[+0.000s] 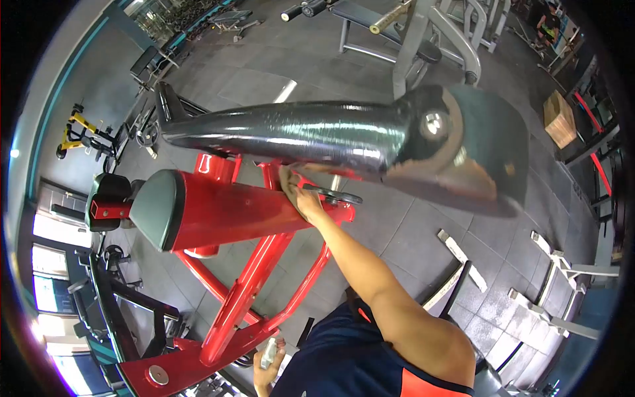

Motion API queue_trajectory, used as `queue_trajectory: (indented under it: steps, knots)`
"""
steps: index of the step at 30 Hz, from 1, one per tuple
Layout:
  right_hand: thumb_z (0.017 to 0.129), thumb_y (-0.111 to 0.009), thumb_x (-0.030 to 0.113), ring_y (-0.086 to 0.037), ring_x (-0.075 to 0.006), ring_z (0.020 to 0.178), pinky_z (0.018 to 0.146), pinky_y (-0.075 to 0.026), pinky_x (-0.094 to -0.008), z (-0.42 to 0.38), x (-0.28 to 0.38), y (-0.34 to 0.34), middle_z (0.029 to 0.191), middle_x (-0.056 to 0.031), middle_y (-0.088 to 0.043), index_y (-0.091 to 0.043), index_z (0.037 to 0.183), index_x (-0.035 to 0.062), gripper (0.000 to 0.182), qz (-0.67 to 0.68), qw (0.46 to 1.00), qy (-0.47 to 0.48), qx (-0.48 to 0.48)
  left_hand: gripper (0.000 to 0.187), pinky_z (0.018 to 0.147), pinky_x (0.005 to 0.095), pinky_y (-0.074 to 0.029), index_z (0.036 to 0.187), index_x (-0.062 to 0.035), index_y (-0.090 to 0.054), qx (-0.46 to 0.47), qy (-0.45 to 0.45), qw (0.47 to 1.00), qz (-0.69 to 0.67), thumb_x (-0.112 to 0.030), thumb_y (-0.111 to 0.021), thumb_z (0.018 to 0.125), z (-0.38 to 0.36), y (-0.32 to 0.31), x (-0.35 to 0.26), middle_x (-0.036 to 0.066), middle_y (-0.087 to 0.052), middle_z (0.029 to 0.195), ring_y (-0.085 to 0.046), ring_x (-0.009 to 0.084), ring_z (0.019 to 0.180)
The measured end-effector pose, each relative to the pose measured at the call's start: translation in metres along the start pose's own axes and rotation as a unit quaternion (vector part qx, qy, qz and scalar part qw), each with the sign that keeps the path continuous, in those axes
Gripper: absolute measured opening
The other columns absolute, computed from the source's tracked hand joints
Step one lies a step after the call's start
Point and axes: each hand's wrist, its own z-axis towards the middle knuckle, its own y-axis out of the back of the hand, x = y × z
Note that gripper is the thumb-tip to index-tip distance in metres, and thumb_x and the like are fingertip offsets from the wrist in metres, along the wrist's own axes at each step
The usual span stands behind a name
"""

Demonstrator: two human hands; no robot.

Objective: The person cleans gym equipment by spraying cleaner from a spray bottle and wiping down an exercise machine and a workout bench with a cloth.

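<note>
Head view, looking down: the right hand [299,192] is up on the red gym machine [238,212], fingers closed around a small cloth [289,180] pressed against the frame just under the big black padded arm [297,132]. Down low, the left hand [268,367] is clamped on a spray bottle [269,352] beside the machine's red base. My read: keep the cloth flat, work tight into that joint, and mind the metal lever [338,196] just beside the knuckles.

Red machine frame [251,304] – glossy black arm [297,135] – dark grey floor tiles [410,231].
</note>
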Motion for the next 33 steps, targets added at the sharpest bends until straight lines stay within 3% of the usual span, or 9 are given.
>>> queue_trajectory:
  steps: [3, 8, 10, 14, 19, 22, 30, 31, 33]
  knots:
    - [0.102, -0.045, 0.020, -0.046, -0.0353, 0.136, 0.114, -0.034, -0.0417, 0.031, 0.035, 0.024, 0.134, -0.0197, -0.060, -0.055, 0.138, 0.0071, 0.039, 0.065, 0.989, -0.052, 0.119, 0.025, 0.088, 0.0301, -0.053, 0.114, 0.0043, -0.070, -0.052, 0.052, 0.996, -0.042, -0.007, -0.069, 0.091, 0.003, -0.022, -0.018, 0.011, -0.074, 0.101, -0.068, 0.0143, 0.097]
    - [0.102, -0.046, 0.020, -0.047, -0.0351, 0.135, 0.114, -0.035, -0.0422, 0.052, 0.035, 0.032, 0.134, -0.0197, -0.060, -0.054, 0.138, 0.0067, 0.039, 0.097, 0.984, -0.039, 0.141, 0.027, 0.085, 0.0281, -0.054, 0.115, 0.0042, -0.070, -0.023, 0.051, 0.998, -0.007, -0.009, -0.071, 0.092, 0.025, -0.028, -0.037, 0.010, -0.074, 0.102, -0.067, 0.0122, 0.095]
    - [0.102, -0.046, 0.021, -0.047, -0.0351, 0.135, 0.114, -0.035, -0.0424, 0.042, 0.026, 0.029, 0.134, -0.0197, -0.060, -0.054, 0.138, 0.0066, 0.039, 0.103, 0.987, -0.036, 0.120, 0.028, 0.085, 0.0287, -0.054, 0.115, 0.0042, -0.070, -0.052, 0.083, 0.995, -0.029, -0.011, -0.072, 0.092, 0.027, -0.032, -0.043, 0.011, -0.074, 0.102, -0.067, 0.0125, 0.095]
    - [0.102, -0.046, 0.021, -0.047, -0.0349, 0.135, 0.114, -0.035, -0.0427, 0.019, 0.013, 0.025, 0.134, -0.0196, -0.059, -0.054, 0.138, 0.0063, 0.040, 0.125, 0.989, -0.025, 0.071, 0.028, 0.085, 0.0297, -0.055, 0.114, 0.0038, -0.070, -0.058, 0.022, 0.998, -0.007, -0.013, -0.073, 0.092, 0.040, -0.017, -0.036, 0.012, -0.075, 0.101, -0.069, 0.0141, 0.093]
    - [0.102, -0.046, 0.022, -0.048, -0.0347, 0.134, 0.114, -0.035, -0.0432, 0.008, 0.017, 0.003, 0.134, -0.0196, -0.059, -0.054, 0.138, 0.0059, 0.040, 0.159, 0.986, -0.039, 0.021, 0.027, 0.085, 0.0309, -0.056, 0.115, 0.0024, -0.071, -0.101, 0.094, 0.988, -0.064, -0.010, -0.074, 0.090, 0.050, -0.017, -0.022, 0.012, -0.075, 0.101, -0.069, 0.0152, 0.094]
    - [0.102, -0.047, 0.023, -0.048, -0.0346, 0.134, 0.113, -0.036, -0.0434, 0.004, 0.026, -0.009, 0.135, -0.0196, -0.059, -0.053, 0.138, 0.0057, 0.040, 0.174, 0.984, -0.041, -0.002, 0.027, 0.084, 0.0292, -0.055, 0.115, 0.0018, -0.071, -0.007, 0.070, 0.998, 0.005, -0.010, -0.074, 0.090, 0.068, -0.005, -0.023, 0.011, -0.075, 0.102, -0.069, 0.0148, 0.094]
    - [0.102, -0.047, 0.024, -0.049, -0.0344, 0.133, 0.113, -0.036, -0.0441, -0.042, 0.059, -0.059, 0.135, -0.0195, -0.058, -0.053, 0.138, 0.0051, 0.041, 0.203, 0.976, -0.029, -0.074, 0.025, 0.078, 0.0277, -0.054, 0.110, 0.0039, -0.070, -0.006, 0.028, 0.999, 0.014, -0.012, -0.073, 0.092, 0.089, -0.011, -0.028, 0.008, -0.073, 0.092, -0.066, 0.0111, 0.086]
    - [0.102, -0.047, 0.024, -0.049, -0.0343, 0.133, 0.113, -0.036, -0.0442, -0.049, 0.066, -0.066, 0.135, -0.0195, -0.058, -0.053, 0.138, 0.0051, 0.041, 0.210, 0.974, -0.028, -0.082, 0.055, 0.110, 0.0381, -0.042, 0.148, -0.0182, -0.050, 0.037, 0.183, 0.976, -0.112, -0.030, -0.067, 0.097, 0.073, -0.002, -0.005, 0.016, -0.062, 0.136, -0.055, 0.0263, 0.130]
    - [0.102, -0.047, 0.025, -0.049, -0.0342, 0.132, 0.113, -0.036, -0.0444, -0.067, 0.078, -0.077, 0.135, -0.0195, -0.058, -0.053, 0.138, 0.0049, 0.041, 0.220, 0.971, -0.030, -0.084, 0.054, 0.109, 0.0380, -0.042, 0.147, -0.0178, -0.051, 0.029, 0.175, 0.980, -0.093, -0.031, -0.067, 0.097, 0.074, -0.006, -0.011, 0.016, -0.062, 0.136, -0.056, 0.0261, 0.129]
